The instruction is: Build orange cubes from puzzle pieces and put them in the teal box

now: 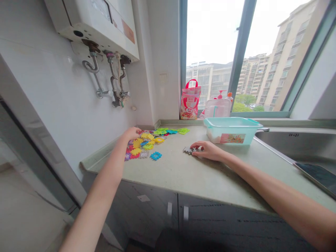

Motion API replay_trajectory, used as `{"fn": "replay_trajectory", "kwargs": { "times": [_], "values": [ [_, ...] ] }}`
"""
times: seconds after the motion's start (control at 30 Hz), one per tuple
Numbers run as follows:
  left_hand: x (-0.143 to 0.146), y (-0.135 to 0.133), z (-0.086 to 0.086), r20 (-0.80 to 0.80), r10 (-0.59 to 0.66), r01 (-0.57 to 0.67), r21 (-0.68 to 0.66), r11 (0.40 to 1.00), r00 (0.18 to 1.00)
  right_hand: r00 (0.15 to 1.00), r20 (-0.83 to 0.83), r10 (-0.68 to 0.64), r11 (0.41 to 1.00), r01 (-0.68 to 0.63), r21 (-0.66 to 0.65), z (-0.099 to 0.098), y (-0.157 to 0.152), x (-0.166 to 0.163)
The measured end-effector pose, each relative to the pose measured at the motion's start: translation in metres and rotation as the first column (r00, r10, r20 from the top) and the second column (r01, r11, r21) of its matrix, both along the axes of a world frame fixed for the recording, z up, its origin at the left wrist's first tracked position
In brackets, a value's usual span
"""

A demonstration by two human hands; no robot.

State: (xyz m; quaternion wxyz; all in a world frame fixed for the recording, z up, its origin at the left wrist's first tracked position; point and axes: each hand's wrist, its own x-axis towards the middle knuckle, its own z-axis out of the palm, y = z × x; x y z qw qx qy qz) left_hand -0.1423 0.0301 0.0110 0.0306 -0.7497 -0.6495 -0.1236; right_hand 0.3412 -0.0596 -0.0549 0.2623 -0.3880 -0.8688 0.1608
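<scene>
Reaching: the left hand [132, 133] is laid on the pile of coloured pieces [147, 141] at the tabletop's [183, 171] far left corner, against the wall; whether its fingers are apart or together cannot be told.
Holding: the grey piece [187, 150] near the tabletop's middle is covered by the right hand [207, 149], its fingers curled loosely over it; a firm pinch is not shown.
Loose piece: a blue piece [155, 155] is set just apart from the pile, toward the front edge.
Risk, scatter: pieces could be swept off the left edge if the pile is raked carelessly.
Risk, slip: the grey piece could be slid away under flat fingers.
Risk, knock: the teal tub [232, 130], just behind the right hand, could be nudged toward the sink [301, 145] at the right edge.
</scene>
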Motion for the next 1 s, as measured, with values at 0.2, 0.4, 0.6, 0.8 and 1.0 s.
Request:
{"fn": "replay_trajectory", "kwargs": {
  "times": [0.2,0.4,0.6,0.8,1.0],
  "values": [
    [-0.005,0.002,-0.004,0.014,-0.005,0.005,-0.043,0.999,1.000,1.000,0.004,-0.011,1.000,0.011,-0.029,-0.004,0.003,0.002],
    [-0.004,-0.004,-0.008,0.016,0.033,-0.032,-0.029,0.999,0.999,1.000,-0.006,-0.025,0.999,0.025,-0.030,-0.003,0.001,0.001],
    [-0.002,-0.018,0.001,0.024,0.213,-0.215,0.134,0.967,0.977,0.999,0.001,-0.033,0.999,0.033,-0.014,-0.002,0.001,0.000],
    [0.049,-0.038,0.018,0.069,-0.104,0.062,0.451,0.890,0.992,1.000,0.001,-0.022,0.999,0.022,-0.023,-0.002,0.002,0.001],
    [0.152,-0.061,-0.020,-0.276,-0.628,0.681,0.181,0.710,0.728,1.000,-0.016,-0.017,1.000,0.017,-0.014,-0.003,0.004,0.001]
  ]
}}
